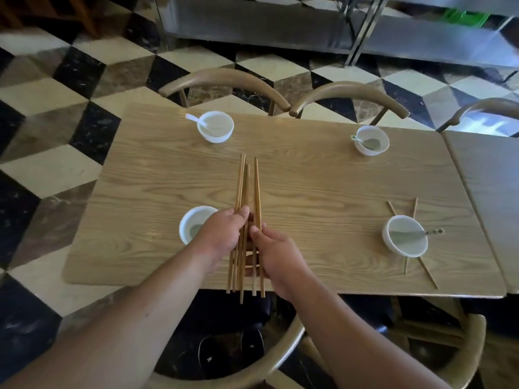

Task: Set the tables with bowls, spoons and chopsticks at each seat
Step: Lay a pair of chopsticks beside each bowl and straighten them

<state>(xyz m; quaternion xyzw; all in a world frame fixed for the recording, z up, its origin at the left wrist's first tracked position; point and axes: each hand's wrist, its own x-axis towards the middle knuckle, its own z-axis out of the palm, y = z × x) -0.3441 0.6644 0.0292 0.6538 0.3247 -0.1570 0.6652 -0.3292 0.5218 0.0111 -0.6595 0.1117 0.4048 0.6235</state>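
Observation:
A light wooden table (pixel 309 192) carries several white bowls. The far-left bowl (pixel 215 126) and the far-right bowl (pixel 371 140) each hold a spoon. At the near right, a bowl (pixel 405 235) with a spoon lies over two crossed chopsticks (pixel 415 209). My left hand (pixel 222 233) partly hides the near-left bowl (pixel 193 221). A bundle of several wooden chopsticks (pixel 244 189) points away from me above the table, with my left hand shut on it. My right hand (pixel 276 255) grips two chopsticks (pixel 257 189) at the bundle's right side.
Two curved-back chairs (pixel 224 80) (pixel 351 92) stand at the far side and others at the near side (pixel 252 372). A second table (pixel 488 192) adjoins on the right. The floor has black, brown and cream tiles. A steel counter (pixel 309 23) stands behind.

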